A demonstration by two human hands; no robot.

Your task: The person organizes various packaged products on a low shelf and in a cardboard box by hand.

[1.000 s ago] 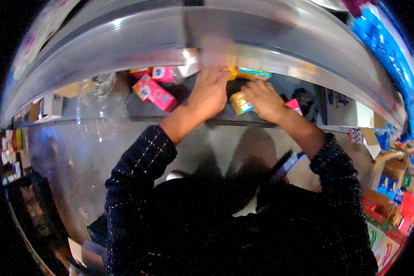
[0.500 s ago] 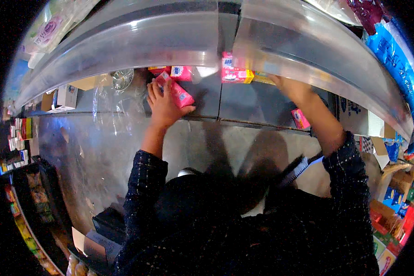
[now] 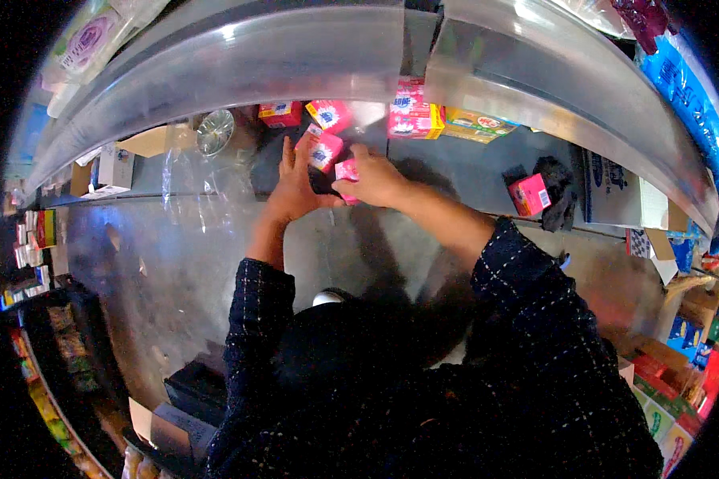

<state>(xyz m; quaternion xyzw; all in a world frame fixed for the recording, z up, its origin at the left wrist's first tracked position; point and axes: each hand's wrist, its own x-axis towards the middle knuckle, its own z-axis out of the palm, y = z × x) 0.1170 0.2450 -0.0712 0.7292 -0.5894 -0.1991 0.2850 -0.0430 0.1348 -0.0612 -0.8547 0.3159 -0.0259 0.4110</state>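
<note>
On the dark low shelf (image 3: 447, 180), my left hand (image 3: 290, 190) has its fingers spread, with the fingertips beside a small pink box (image 3: 325, 152). Its thumb points toward my right hand (image 3: 378, 182), which is closed on another small pink box (image 3: 347, 172). That box is partly covered by the fingers. Just behind stand a tilted pink box (image 3: 329, 116) and a red-pink box (image 3: 280, 114). A stack of pink boxes (image 3: 415, 116) is further right, with yellow-green boxes (image 3: 479, 125) beside it.
A clear curved shelf edge (image 3: 295, 72) hangs over the boxes. At right lie a lone pink box (image 3: 529, 195), a crumpled black bag (image 3: 563, 191) and a carton (image 3: 613, 191). Clear plastic wrap (image 3: 200, 180) and a round clear container (image 3: 215, 132) are at left.
My right hand has come left from the yellow-green boxes to the pink boxes by my left hand. The left hand has let go of the pink pack, its fingers now spread.
</note>
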